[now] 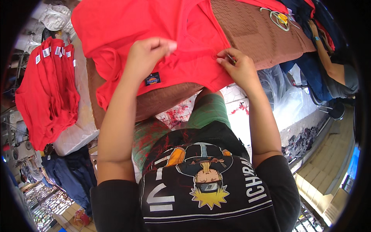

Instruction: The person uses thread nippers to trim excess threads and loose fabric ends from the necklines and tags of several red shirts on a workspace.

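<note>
Forearms came up from below, elbows bent: the left hand (148, 58) hovered palm-down over the cloth, fingers loosely curled and blurred — whether they pinched anything, I could not tell — while the right hand (237, 63) closed thumb and fingers around a slim dark object (232, 58) beside the garment's right edge. The red garment (127, 25) lay on a brown quilted cover (257, 38), its dark label (153, 79) end toward the body, its long axis seemingly running away, up and left. The left forearm hid part of it. Stacked red garments (50, 96) hung at left; yellow-handled scissors (283, 18) lay beyond, near a co-worker's arm (328, 62).
</note>
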Demonstrator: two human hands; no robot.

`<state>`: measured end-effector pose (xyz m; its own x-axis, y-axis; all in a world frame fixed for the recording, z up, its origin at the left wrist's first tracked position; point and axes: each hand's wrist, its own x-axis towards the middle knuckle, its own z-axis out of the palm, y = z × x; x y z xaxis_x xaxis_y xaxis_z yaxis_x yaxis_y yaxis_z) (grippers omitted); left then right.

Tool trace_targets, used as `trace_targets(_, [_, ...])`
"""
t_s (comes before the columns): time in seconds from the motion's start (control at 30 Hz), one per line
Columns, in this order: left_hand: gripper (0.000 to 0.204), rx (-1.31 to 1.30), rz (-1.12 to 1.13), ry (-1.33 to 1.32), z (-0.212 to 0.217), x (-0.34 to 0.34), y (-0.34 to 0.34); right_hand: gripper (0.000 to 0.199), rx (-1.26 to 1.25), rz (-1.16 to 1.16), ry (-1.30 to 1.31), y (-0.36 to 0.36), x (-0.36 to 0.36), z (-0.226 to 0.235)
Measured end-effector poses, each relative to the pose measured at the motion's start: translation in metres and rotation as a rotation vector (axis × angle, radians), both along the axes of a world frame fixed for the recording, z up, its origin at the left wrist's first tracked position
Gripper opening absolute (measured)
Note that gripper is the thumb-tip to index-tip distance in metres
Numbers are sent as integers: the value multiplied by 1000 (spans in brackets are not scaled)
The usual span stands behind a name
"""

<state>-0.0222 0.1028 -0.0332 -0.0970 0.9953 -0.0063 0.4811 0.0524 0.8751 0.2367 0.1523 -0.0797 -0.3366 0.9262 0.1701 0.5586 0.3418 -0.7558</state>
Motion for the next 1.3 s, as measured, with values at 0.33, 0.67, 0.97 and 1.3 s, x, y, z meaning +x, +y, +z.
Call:
trace_targets(0.33, [38,-150,-696,475,56,-15,-114,25,262,155,-177,51,-74,0])
trace_targets(0.67, [34,-34,-37,120,70,-61,-130,23,361,130,-205,71,-92,-13])
trace_targets(0.97, [54,-65,242,528,6,-119,-151,24,-288,1227,521,-22,-17,110])
trace_targets(1.3, [48,-248,324,529,-1,-128,-163,41,96,-9,-405,-12,-3,35])
